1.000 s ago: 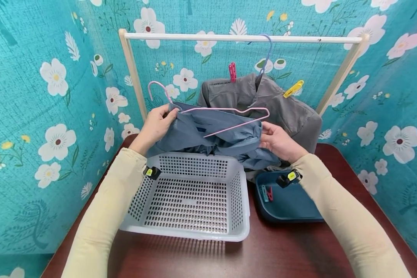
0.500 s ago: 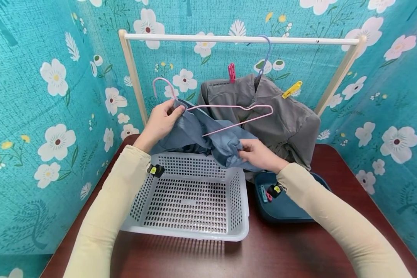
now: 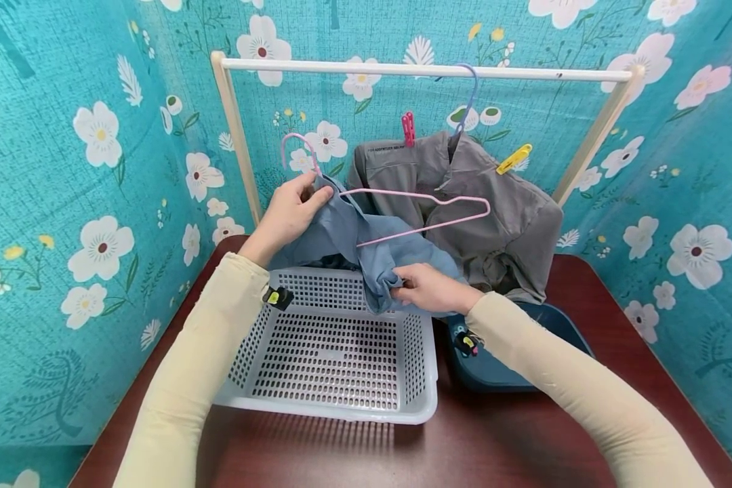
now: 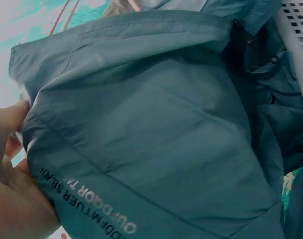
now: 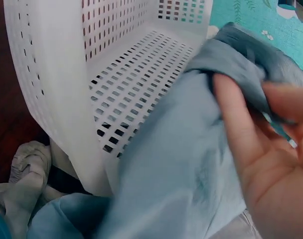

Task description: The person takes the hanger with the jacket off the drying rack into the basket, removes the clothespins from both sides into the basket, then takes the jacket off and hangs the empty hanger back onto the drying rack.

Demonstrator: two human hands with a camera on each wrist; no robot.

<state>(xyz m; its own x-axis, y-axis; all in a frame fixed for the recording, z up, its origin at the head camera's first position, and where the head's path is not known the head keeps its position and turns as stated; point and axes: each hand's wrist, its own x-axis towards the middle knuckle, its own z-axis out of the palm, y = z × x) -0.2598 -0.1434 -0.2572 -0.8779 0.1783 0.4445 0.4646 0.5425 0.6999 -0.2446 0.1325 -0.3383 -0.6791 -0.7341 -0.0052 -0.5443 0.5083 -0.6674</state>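
A blue jacket (image 3: 335,230) is bunched above the back edge of the laundry basket. My left hand (image 3: 289,210) pinches it at the upper left, just below the hook of a pink wire hanger (image 3: 396,192). The hanger's left side is inside the cloth, while its right end sticks out bare. Lower right, my right hand (image 3: 430,288) pinches a folded edge of the jacket between thumb and fingers. Dark lettering and a hem show on the jacket (image 4: 141,109) in the left wrist view; the right wrist view shows the gathered cloth (image 5: 191,129) in the fingers.
Beneath the jacket stands a grey perforated basket (image 3: 430,379). A grey jacket (image 3: 506,224) hangs from the white rack bar (image 3: 341,66) on a blue hanger (image 3: 472,91), with a pink clothespin (image 3: 408,129) and a yellow clothespin (image 3: 514,158). A dark blue tray (image 3: 494,379) stands at right.
My right hand has moved left and down, from the jacket's right part to its lower front edge, drawing the cloth along. My left hand and the hanger have shifted slightly right.
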